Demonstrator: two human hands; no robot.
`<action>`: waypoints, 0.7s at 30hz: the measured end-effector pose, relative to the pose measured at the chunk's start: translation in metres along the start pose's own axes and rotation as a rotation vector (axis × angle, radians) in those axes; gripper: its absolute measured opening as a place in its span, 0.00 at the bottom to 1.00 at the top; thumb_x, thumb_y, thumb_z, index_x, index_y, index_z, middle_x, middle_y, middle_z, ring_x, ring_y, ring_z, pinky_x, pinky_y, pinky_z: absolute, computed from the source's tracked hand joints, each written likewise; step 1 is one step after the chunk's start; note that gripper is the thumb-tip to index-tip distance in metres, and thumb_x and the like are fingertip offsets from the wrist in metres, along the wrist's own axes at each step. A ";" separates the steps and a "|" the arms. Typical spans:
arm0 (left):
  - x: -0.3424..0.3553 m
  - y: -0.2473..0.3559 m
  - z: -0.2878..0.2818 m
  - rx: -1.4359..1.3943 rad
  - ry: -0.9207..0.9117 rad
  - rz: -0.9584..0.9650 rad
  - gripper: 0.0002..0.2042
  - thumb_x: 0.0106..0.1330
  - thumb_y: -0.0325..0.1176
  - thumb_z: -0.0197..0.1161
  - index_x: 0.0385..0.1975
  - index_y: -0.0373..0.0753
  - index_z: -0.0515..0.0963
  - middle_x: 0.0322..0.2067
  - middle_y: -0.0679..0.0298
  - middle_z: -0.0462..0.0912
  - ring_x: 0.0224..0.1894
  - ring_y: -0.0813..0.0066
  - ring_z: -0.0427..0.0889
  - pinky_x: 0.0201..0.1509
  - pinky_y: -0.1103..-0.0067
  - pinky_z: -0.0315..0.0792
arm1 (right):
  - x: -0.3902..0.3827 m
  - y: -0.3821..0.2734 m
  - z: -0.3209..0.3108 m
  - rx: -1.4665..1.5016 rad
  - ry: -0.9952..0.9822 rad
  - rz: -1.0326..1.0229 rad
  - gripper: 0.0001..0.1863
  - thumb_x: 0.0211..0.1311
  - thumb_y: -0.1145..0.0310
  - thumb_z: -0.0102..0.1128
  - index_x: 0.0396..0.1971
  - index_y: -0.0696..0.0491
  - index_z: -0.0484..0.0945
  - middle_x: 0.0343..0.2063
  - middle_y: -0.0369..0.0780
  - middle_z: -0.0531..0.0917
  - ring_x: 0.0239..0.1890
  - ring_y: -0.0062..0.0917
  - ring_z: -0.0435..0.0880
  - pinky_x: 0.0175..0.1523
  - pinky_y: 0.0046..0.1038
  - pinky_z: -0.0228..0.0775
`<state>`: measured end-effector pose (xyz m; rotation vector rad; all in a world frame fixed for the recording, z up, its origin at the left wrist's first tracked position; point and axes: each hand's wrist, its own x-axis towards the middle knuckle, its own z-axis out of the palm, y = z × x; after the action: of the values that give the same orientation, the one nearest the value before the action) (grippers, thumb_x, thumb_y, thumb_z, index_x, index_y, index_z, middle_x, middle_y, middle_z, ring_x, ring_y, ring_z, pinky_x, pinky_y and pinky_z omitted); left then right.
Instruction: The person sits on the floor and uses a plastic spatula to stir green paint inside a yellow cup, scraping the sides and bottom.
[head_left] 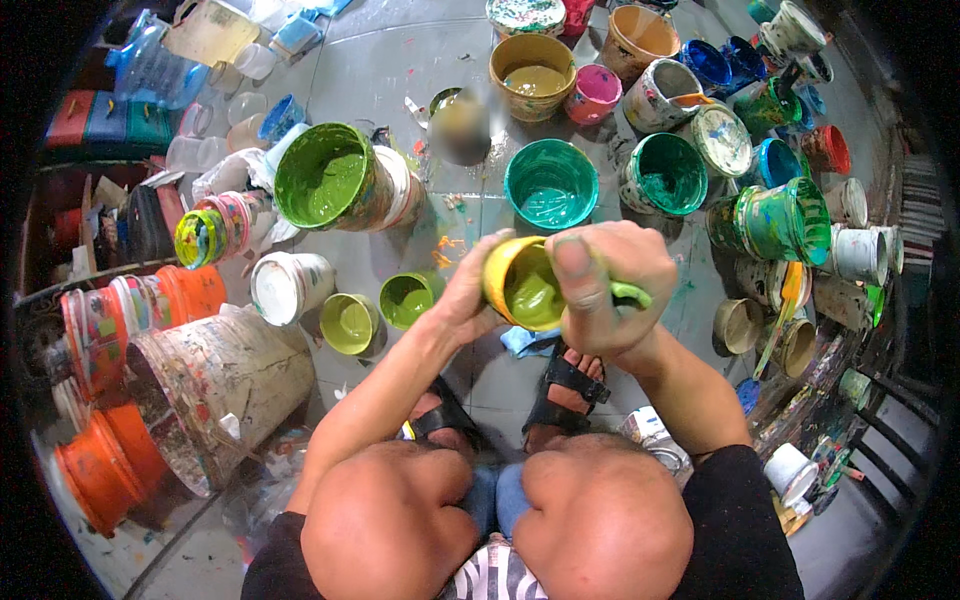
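Observation:
My left hand [470, 285] is wrapped round the left side of a small yellow cup [502, 270], tilted toward me, with light green paint [533, 298] inside. My right hand [615, 280] is closed at the cup's right side, thumb upright, holding a tool smeared with green paint [632, 297], mostly hidden by the fingers. Below and left stand a small green paint cup [410, 300] and a pale olive cup [348, 323]. A teal paint bucket [550, 185] is beyond my hands.
Paint buckets ring me: olive green [325, 175], dark teal [662, 175], bright green [780, 220], orange [92, 465]. A large stained bucket [235, 400] lies at my left. A white lidded tub [285, 288] and several smaller containers sit on the tiled floor [450, 230]. My sandalled feet are below.

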<state>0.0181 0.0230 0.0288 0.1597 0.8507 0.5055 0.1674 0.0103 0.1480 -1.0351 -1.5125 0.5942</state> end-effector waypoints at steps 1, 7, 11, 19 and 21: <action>0.000 -0.001 0.005 -0.007 -0.097 -0.033 0.21 0.66 0.54 0.48 0.45 0.43 0.74 0.41 0.63 0.80 0.42 0.69 0.80 0.48 0.68 0.76 | 0.000 0.004 0.002 -0.076 0.029 -0.066 0.25 0.66 0.63 0.46 0.08 0.56 0.66 0.06 0.36 0.66 0.08 0.23 0.67 0.18 0.23 0.62; -0.008 0.020 -0.023 -0.031 -0.094 -0.122 0.22 0.66 0.52 0.47 0.45 0.41 0.75 0.43 0.59 0.80 0.43 0.67 0.80 0.52 0.64 0.72 | -0.021 0.014 0.004 0.526 0.008 0.294 0.27 0.68 0.60 0.44 0.08 0.52 0.56 0.05 0.33 0.60 0.07 0.18 0.57 0.16 0.24 0.51; 0.000 -0.005 -0.028 -0.054 -0.061 -0.173 0.23 0.66 0.53 0.44 0.47 0.41 0.75 0.47 0.59 0.79 0.47 0.66 0.79 0.52 0.66 0.74 | -0.021 0.013 0.015 0.575 0.055 0.241 0.26 0.69 0.59 0.43 0.09 0.51 0.54 0.05 0.32 0.56 0.06 0.17 0.53 0.15 0.23 0.48; 0.003 0.003 -0.027 -0.025 -0.078 -0.084 0.25 0.65 0.54 0.44 0.48 0.39 0.72 0.43 0.56 0.80 0.44 0.63 0.82 0.46 0.63 0.78 | -0.014 0.013 0.017 0.744 0.160 0.305 0.26 0.70 0.58 0.40 0.09 0.50 0.56 0.04 0.33 0.57 0.05 0.19 0.52 0.13 0.24 0.46; 0.006 0.030 -0.040 -0.010 -0.136 -0.080 0.24 0.65 0.53 0.45 0.48 0.40 0.72 0.43 0.57 0.81 0.43 0.64 0.82 0.46 0.63 0.78 | -0.031 0.014 0.015 0.605 0.051 0.262 0.26 0.69 0.57 0.42 0.09 0.49 0.56 0.05 0.33 0.59 0.05 0.20 0.53 0.14 0.24 0.48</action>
<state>-0.0199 0.0498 0.0083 0.1489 0.7190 0.4192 0.1556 -0.0073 0.1172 -0.7647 -1.0506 1.1185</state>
